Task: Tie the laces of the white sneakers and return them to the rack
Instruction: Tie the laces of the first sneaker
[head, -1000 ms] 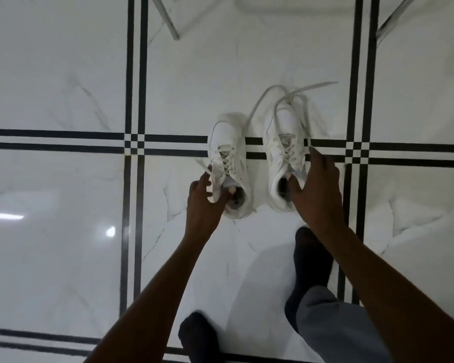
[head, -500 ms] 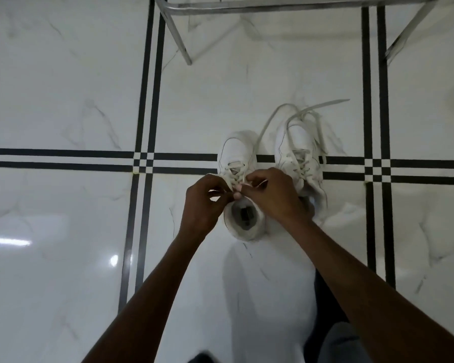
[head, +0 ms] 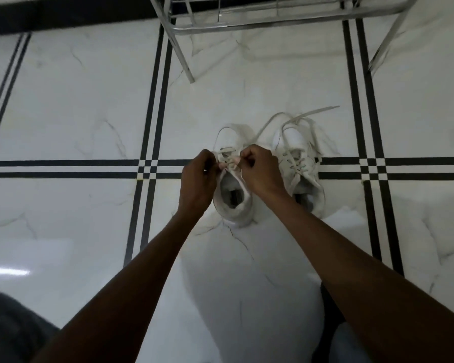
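Task is at an early stage. Left hand [head: 198, 176] and right hand [head: 260, 170] each pinch a lace over the left sneaker [head: 233, 203] on the tiled floor [head: 76, 113]. Right sneaker [head: 299, 163]: laces loose, untied. Both sneakers stand near the metal rack [head: 273, 22], not yet returned.

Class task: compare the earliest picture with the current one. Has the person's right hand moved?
Yes. The right hand has crossed from the right sneaker to the left sneaker, now pinching its laces.
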Demonstrator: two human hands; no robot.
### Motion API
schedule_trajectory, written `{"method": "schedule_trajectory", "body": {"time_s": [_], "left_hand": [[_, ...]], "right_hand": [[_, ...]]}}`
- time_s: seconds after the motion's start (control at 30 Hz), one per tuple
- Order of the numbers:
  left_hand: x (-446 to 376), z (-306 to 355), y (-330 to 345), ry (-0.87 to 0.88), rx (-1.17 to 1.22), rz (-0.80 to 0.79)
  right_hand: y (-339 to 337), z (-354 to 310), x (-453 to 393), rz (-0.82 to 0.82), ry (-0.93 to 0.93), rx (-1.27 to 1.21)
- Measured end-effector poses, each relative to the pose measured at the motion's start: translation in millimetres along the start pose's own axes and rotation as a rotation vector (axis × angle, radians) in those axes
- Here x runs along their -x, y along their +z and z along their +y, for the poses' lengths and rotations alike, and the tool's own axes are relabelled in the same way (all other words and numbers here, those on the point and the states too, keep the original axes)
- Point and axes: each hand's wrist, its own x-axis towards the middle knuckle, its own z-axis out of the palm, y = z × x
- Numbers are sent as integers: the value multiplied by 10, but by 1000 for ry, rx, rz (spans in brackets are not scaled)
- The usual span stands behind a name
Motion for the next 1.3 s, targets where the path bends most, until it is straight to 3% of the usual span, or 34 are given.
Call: {"method": "schedule_trajectory", "body": {"time_s": [0.47,0.77,1.03,1.2,1.3], "left_hand": [[88,-24,87,107,-278,53],[24,-51,82,95,-246,65],[-169,-93,-109,-47,57,-145],[-235,107,-298,-208,475,-176],[-237,209,-356,-291,701,-212]], "right_hand": [[115,-19,98,48,-220,364],[124,-19,49,17,-46,217],[27,-123,-174,-200,79,-21],[-176,-280,-263,-167,139,-382],[-237,-327,-281,-132,145,-439]]}}
